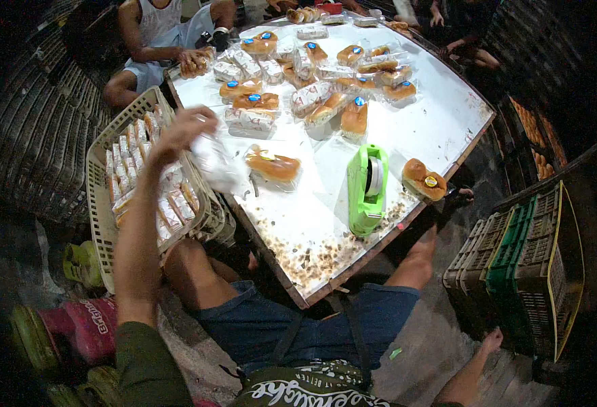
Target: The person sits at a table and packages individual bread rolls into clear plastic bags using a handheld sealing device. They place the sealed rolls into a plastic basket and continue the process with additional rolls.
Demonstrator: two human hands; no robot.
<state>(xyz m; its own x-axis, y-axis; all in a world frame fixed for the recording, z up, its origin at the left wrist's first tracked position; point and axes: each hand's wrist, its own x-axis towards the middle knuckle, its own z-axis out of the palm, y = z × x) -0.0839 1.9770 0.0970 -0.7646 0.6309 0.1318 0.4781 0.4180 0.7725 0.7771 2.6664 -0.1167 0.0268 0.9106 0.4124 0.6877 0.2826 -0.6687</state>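
My left hand (188, 130) is raised over the table's left edge, beside a cream plastic crate (100, 203). It is closed on a wrapped bread (215, 165) in a clear bag with a printed white face, smeared by motion. Rows of wrapped breads (130, 159) fill the crate. Just right of the held pack, a bagged bread roll (272, 167) lies on the white table (325, 247). Down at my right side, away from the table, my right hand (491, 341) hangs with its fingers curled in and nothing visible in them.
A green tape dispenser (366, 193) stands near the table's front, with a bread (424, 180) to its right. Several bagged breads (254, 102) spread over the far half. Stacked crates (508, 264) stand at right. Another person's hands (195, 62) hold bread at the far left corner.
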